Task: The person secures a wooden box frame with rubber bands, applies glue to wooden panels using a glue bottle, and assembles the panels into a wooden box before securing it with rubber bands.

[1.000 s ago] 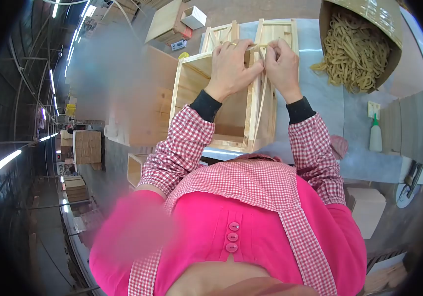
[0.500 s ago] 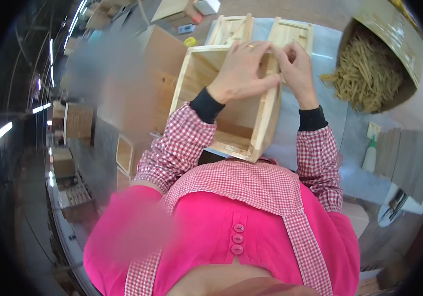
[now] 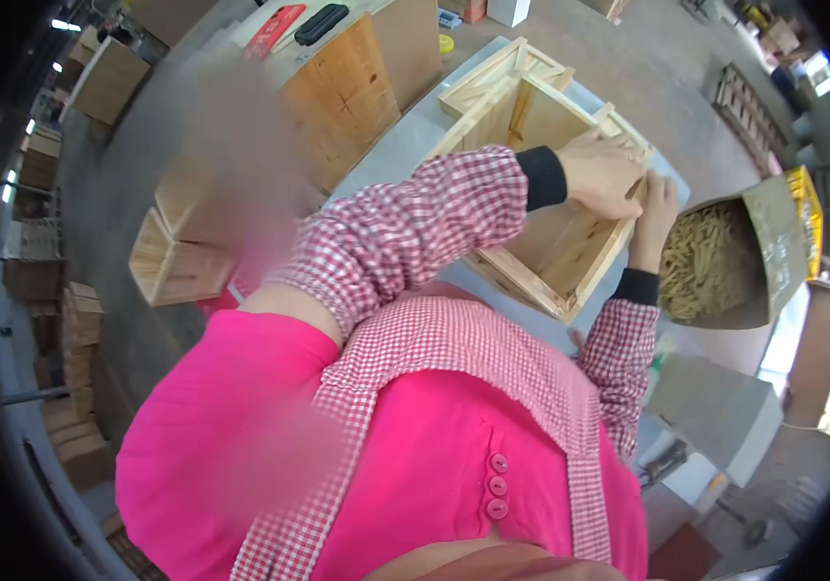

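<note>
An open wooden box (image 3: 541,276) of pale pine sits tilted in front of me on the table, its open side facing up toward me. My left hand (image 3: 603,176) reaches across the opening and grips the right wall, fingers over the rim and thumb on the inner side. Close beside it, my right hand (image 3: 657,218) is at the outside of the same wall, with its fingers pressed together near the rim. Whatever is between the right fingertips is hidden. Pale wooden frame pieces (image 3: 516,63) with diagonal bracing lie behind the box.
A carton (image 3: 773,232) full of tan cord-like pieces (image 3: 705,261) stands at the right. Grey boards (image 3: 710,407) are stacked nearer me. Further wooden boxes (image 3: 182,271) are at the left. A red phone-like object (image 3: 274,29) and a black case (image 3: 321,24) lie on a carton.
My view has turned, and the box now appears rotated and further right. Both hands have stayed at the same wall; the left hand now lies further over the rim.
</note>
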